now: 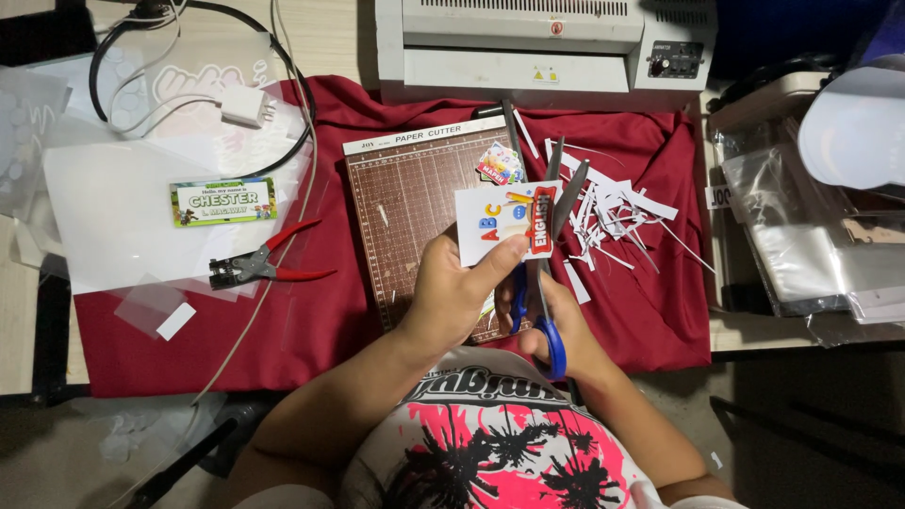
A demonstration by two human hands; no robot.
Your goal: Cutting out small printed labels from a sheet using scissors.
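While the left hand (452, 297) pinches a small laminated card (504, 221) from below, thumb pressed flat on its front near the lower right corner and the other fingers curled behind it, the right hand (556, 325) has its fingers looped through the blue handles of a pair of scissors (550, 273). So both hands are closed on something, no loose fingers anywhere. The scissor blades stand a little apart, pointing away from the body, and they come up right along the card's right edge, by its red strip. Can't tell if the blades are actually biting into it or just touching.

The card is held up over the right side of a brown gridded paper cutter (405, 207), which sits on a dark red cloth (311, 320) spread over the worktop. Just right of the card there's a messy pile of white paper strips (617, 217), and another small colourful sticker (500, 162) lies near the cutter's top right corner. Off to the left, well apart from the hands: red-handled pliers (264, 266), a green name tag (223, 201) on clear sheets, and a white charger (243, 106) with its cable. A white laminator (528, 47) sits at the far edge.
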